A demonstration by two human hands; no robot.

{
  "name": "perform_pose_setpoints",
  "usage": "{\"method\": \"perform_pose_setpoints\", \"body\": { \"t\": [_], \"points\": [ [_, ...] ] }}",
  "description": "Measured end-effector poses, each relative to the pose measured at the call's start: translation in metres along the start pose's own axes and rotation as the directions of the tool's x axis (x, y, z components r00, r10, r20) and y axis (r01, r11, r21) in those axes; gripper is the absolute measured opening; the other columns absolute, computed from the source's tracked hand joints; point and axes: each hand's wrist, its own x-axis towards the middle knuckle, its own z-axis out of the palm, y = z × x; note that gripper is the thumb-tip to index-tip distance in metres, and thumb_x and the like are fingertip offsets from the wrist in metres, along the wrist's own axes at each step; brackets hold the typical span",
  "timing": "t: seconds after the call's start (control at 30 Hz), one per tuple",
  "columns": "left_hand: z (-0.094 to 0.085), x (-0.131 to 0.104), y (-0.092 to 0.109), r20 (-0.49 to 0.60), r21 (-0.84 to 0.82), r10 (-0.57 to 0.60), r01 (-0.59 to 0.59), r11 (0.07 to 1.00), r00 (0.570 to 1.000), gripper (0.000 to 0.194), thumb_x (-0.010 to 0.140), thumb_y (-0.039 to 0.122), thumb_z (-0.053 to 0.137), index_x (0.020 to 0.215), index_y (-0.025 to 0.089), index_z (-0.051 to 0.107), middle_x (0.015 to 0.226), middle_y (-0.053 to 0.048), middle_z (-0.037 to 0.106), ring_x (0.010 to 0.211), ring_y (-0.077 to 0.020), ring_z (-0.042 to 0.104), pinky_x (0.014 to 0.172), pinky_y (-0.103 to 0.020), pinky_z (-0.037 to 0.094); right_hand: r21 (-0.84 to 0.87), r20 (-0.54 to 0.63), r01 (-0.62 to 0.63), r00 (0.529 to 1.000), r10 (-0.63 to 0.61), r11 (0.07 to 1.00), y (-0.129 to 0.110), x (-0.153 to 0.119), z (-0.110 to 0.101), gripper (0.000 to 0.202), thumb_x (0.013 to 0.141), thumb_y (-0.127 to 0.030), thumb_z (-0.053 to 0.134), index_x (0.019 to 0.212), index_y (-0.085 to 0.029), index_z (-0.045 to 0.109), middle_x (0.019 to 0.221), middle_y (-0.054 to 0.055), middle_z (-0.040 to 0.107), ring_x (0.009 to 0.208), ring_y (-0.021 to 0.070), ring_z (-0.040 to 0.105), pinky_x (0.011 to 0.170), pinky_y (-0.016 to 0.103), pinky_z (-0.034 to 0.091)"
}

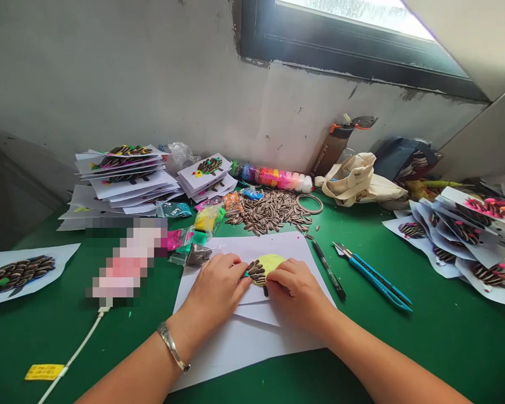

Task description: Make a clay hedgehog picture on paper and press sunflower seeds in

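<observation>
White sheets of paper (239,353) lie in front of me. On the top one is a flat yellow-green clay shape (273,260), its left part covered with overlapping sunflower seeds (256,272). My left hand (221,286) rests at the left edge of the shape, thumb and forefinger drawn together beside a bit of teal clay (246,274). Over the right edge bends my right hand (297,286), fingers curled in a pinch. Whatever either hand's fingertips hold is hidden. A small dark piece (265,291) shows below the shape.
Behind the paper lies a heap of sunflower seeds (269,210), with bagged clay (208,219) to its left. A pen (328,269) and blue tweezers (374,278) lie right. Stacked seed pictures (130,182) stand back left, others (467,235) right. A bottle (332,146) leans against the wall.
</observation>
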Motion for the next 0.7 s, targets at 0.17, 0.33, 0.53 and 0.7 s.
{"method": "perform_pose_setpoints", "body": {
  "t": [0.17, 0.33, 0.53, 0.7],
  "points": [
    [0.0, -0.0009, -0.0003, -0.003, 0.01, 0.001, -0.001, 1.0, 1.0, 0.02, 0.09, 0.027, 0.052, 0.099, 0.019, 0.068, 0.101, -0.007, 0.064, 0.093, -0.0231, 0.055, 0.086, -0.038, 0.044, -0.008, -0.025, -0.014, 1.0, 0.013, 1.0, 0.0007, 0.0029, -0.0035, 0.018, 0.081, -0.006, 0.059, 0.074, -0.019, 0.069, 0.074, 0.003, 0.064, 0.075, 0.0164, 0.052, 0.07, 0.028, 0.033],
    [-0.0014, -0.0006, 0.0014, 0.008, 0.022, -0.002, 0.002, 1.0, 1.0, 0.019, 0.09, 0.027, 0.051, 0.096, 0.019, 0.067, 0.101, -0.007, 0.064, 0.092, -0.0229, 0.055, 0.084, -0.037, 0.044, -0.009, 0.031, -0.008, 0.999, 0.008, 1.0, 0.0003, 0.0032, -0.0013, 0.02, 0.084, -0.008, 0.057, 0.077, -0.02, 0.07, 0.074, 0.002, 0.064, 0.075, 0.0162, 0.052, 0.071, 0.029, 0.033],
    [-0.0012, -0.0004, 0.0014, 0.013, 0.025, -0.004, 0.004, 1.0, 1.0, 0.019, 0.09, 0.027, 0.051, 0.096, 0.019, 0.067, 0.101, -0.007, 0.063, 0.092, -0.023, 0.055, 0.085, -0.038, 0.044, 0.01, 0.028, -0.012, 1.0, 0.012, 1.0, 0.0007, 0.0036, 0.0006, 0.019, 0.085, -0.009, 0.057, 0.079, -0.02, 0.071, 0.075, 0.003, 0.064, 0.076, 0.0168, 0.052, 0.072, 0.03, 0.033],
    [-0.0007, 0.0001, 0.0007, 0.007, 0.029, 0.003, -0.003, 1.0, 1.0, 0.018, 0.09, 0.027, 0.051, 0.095, 0.018, 0.067, 0.101, -0.007, 0.063, 0.093, -0.0231, 0.055, 0.086, -0.038, 0.043, 0.014, -0.011, -0.046, 0.999, 0.047, 0.999, 0.0, 0.005, 0.0008, 0.017, 0.086, -0.011, 0.057, 0.076, -0.018, 0.069, 0.075, 0.003, 0.063, 0.075, 0.0167, 0.051, 0.072, 0.03, 0.034]
  ]
}}
